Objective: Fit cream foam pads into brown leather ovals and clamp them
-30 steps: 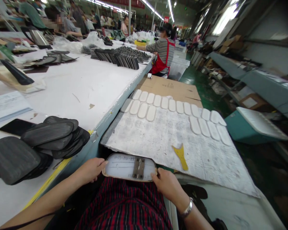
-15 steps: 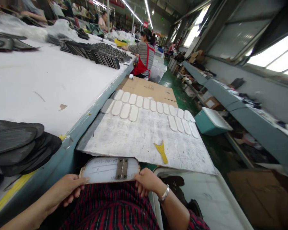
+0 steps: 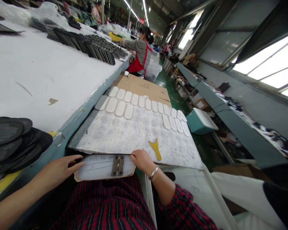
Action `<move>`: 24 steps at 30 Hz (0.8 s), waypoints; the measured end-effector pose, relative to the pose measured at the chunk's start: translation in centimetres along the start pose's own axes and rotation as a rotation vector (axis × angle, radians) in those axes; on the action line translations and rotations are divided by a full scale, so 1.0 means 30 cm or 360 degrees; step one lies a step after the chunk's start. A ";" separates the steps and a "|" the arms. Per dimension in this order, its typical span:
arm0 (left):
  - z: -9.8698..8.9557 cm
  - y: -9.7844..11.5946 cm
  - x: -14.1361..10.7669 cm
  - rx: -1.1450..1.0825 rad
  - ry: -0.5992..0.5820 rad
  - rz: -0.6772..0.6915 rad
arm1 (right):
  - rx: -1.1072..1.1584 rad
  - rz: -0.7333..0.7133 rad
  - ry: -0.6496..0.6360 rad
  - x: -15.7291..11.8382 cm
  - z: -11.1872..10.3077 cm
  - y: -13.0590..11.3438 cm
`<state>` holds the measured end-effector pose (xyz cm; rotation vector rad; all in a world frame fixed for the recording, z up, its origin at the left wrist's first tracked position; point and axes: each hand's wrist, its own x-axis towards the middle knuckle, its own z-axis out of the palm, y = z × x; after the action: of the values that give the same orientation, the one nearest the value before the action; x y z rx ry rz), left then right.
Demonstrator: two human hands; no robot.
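Observation:
In front of my lap is a rounded oblong translucent plastic template with handwriting and a metal hinge on it. A dark edge shows along its far side and a pale one along the near side. My left hand grips its left end, thumb on top near the far corner. At the right end, the fingers of my right hand pinch the far corner. Just beyond lies a whitish board bearing several white oval pieces in rows. A yellow forked scrap rests on the board.
To my left runs a white table with a pile of dark oval pieces and rows of dark stacked pieces. Cardboard lies past the board. A co-worker in a red apron sits beyond. A teal bin stands right.
Both hands have shifted up to the far corners of the template. The dark edge along its far side shows more now. A pale sleeve or cloth has appeared at lower right. The view has turned slightly.

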<state>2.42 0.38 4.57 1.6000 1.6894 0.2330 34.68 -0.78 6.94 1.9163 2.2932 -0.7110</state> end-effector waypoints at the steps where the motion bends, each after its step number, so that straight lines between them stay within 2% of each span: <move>1: -0.002 0.002 0.009 0.0051 -0.0014 0.0073 | -0.0023 0.0000 -0.0036 0.011 -0.006 -0.004; 5: 0.017 0.009 0.017 0.0316 -0.0091 0.0263 | -0.0040 0.0012 -0.0108 0.020 -0.021 -0.011; 11: 0.020 0.039 0.003 0.0362 -0.0055 0.0266 | 0.0068 0.0023 -0.0166 0.031 -0.038 -0.007; 13: 0.007 0.042 -0.002 0.0273 -0.0058 0.0267 | 0.0131 0.0010 -0.0216 0.029 -0.038 0.005; 15: -0.006 0.034 -0.014 0.0072 -0.0119 0.0151 | 0.0280 0.0024 -0.0292 0.013 -0.027 0.023; 18: -0.013 0.004 -0.046 -0.0333 -0.0283 -0.0176 | 0.0640 0.0234 -0.0427 -0.036 0.012 0.044; 20: -0.004 -0.015 -0.071 -0.0513 -0.0301 -0.0276 | 0.0762 0.0367 -0.0516 -0.071 0.047 0.046; 22: 0.011 -0.026 -0.090 -0.0600 -0.0281 -0.0265 | 0.0742 0.0377 -0.0494 -0.095 0.076 0.034; 24: 0.025 -0.027 -0.102 -0.0619 -0.0256 -0.0256 | 0.0605 0.0349 -0.0369 -0.108 0.088 0.012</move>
<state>1.97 -2.83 4.79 1.1602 1.5290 0.3207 35.13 -4.72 5.58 2.0545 1.8776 -1.3354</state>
